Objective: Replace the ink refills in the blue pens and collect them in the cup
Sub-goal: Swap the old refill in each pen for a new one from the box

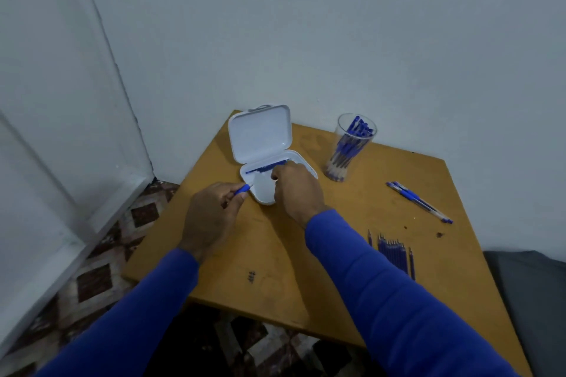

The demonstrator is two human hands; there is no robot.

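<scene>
Right hand (294, 184): reaching into the base of the white case (277, 180), fingers curled down at a blue refill (263, 167) lying along its far wall; most likely pinching it, though the fingertips are hidden behind the knuckles.
Left hand (211, 211): pinching a blue pen part (242, 190) between thumb and forefinger, tip pointing at the near-left rim of the case.
Case lid (259, 133): standing open, hinged at the back.
Cup (352, 147): clear, upright, right of the case, already crowded with blue pens.
Loose pens (418, 201): two or so lying on the worktop (275, 254), right of the cup.
Refill row (395, 252): lying side by side, near the right sleeve.
Step in hand: judged to be the refill swap on one pen, at the case.
Next move calls for: lifting the refill clear of the case wall, then lining it up with the part in the left hand.
</scene>
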